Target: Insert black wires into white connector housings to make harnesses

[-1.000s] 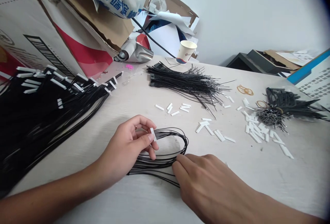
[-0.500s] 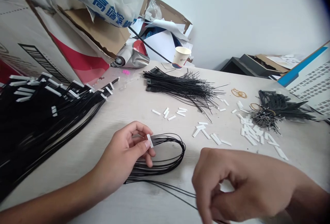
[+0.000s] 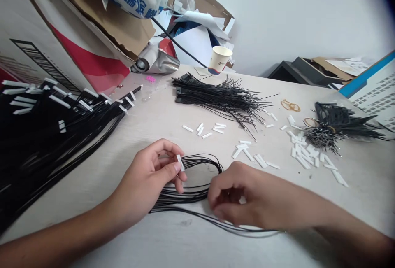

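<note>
My left grip is clamped on a narrow white plastic connector. Its thin glossy black wires loop across the near bench. My curled right grip is over the strands; closure unclear.

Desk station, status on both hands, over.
Left hand pinching white connector on black wire loop. Right hand curled over the loop. Loose white strips just beyond it.

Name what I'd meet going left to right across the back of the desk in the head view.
black wire heap with white strips, pink bits, black wire bundle, rubber bands, tangled black wires
</note>
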`<move>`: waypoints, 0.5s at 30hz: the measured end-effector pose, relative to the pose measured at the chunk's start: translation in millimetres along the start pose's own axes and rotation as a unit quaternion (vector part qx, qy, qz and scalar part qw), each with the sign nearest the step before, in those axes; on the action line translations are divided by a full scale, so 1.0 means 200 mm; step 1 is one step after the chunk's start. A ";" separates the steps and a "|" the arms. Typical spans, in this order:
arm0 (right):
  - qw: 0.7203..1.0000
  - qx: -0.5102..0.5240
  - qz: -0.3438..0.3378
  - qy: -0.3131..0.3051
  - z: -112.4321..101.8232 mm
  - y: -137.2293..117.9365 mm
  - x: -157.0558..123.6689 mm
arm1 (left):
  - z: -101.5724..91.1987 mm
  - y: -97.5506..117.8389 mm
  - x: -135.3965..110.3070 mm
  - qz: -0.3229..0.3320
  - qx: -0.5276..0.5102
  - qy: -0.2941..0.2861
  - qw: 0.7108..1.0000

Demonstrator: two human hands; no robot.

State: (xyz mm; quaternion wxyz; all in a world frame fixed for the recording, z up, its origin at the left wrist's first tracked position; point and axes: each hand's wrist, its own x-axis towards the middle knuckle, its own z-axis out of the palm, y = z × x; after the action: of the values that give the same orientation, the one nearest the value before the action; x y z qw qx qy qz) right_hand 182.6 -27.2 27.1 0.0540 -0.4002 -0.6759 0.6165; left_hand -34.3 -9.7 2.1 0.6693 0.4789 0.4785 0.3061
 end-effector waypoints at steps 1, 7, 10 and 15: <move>0.999 -0.021 0.007 0.026 0.04 -0.01 0.01 | 0.00 0.00 0.00 -0.001 0.000 0.000 1.000; 0.965 -0.204 -0.056 0.153 0.22 -0.01 0.07 | 0.00 0.01 -0.01 0.002 -0.001 -0.001 1.000; 0.945 -0.263 -0.074 0.180 0.27 0.03 0.10 | 0.00 0.01 -0.01 0.004 -0.006 -0.004 1.000; 0.855 -0.453 -0.140 0.210 0.29 0.08 0.08 | 0.00 0.01 -0.02 0.010 -0.002 0.001 1.000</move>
State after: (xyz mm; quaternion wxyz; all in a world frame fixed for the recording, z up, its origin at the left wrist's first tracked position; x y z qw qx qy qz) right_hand 146.0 -65.4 -6.9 0.0938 -0.4014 -0.9018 0.1295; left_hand -35.2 -12.5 4.4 0.6668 0.4817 0.4739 0.3142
